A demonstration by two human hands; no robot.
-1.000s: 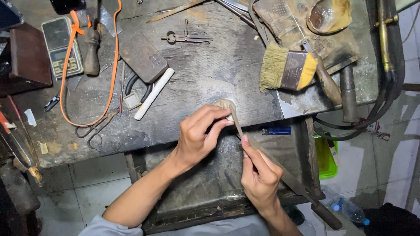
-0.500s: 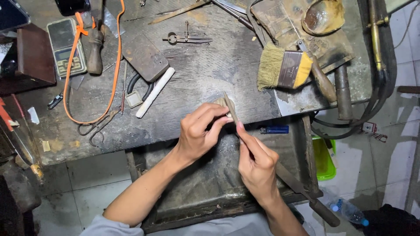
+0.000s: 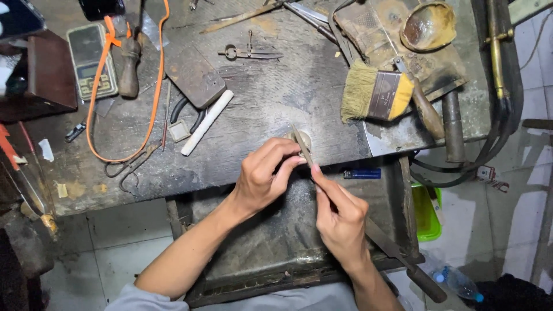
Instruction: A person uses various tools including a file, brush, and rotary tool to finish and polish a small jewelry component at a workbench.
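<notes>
Worn, scratched dark workbench (image 3: pixel 271 109) over a pale tiled floor (image 3: pixel 109 247), with a dark metal tray (image 3: pixel 271 242) under the front edge. On the bench: wide brush (image 3: pixel 377 92) at right, white stick (image 3: pixel 207 122) left of centre, dividers (image 3: pixel 249 54) at top, small scale (image 3: pixel 92 60) at top left with an orange cord (image 3: pixel 155 75) looping past it. Blue lighter (image 3: pixel 358 173) sits on the tray ledge, green tub (image 3: pixel 425 210) below the bench at right. Left hand (image 3: pixel 262 178) reaches up from lower left, fingers curled and pinched on a small pale workpiece (image 3: pixel 300 141) at the bench's front edge; what the piece is, can't tell. Right hand (image 3: pixel 340 219) sits just below and right, closed on a thin metal file (image 3: pixel 304 151), index finger laid along it. File is tilted up-left, tip touching the workpiece. Hands nearly meet at the piece.
</notes>
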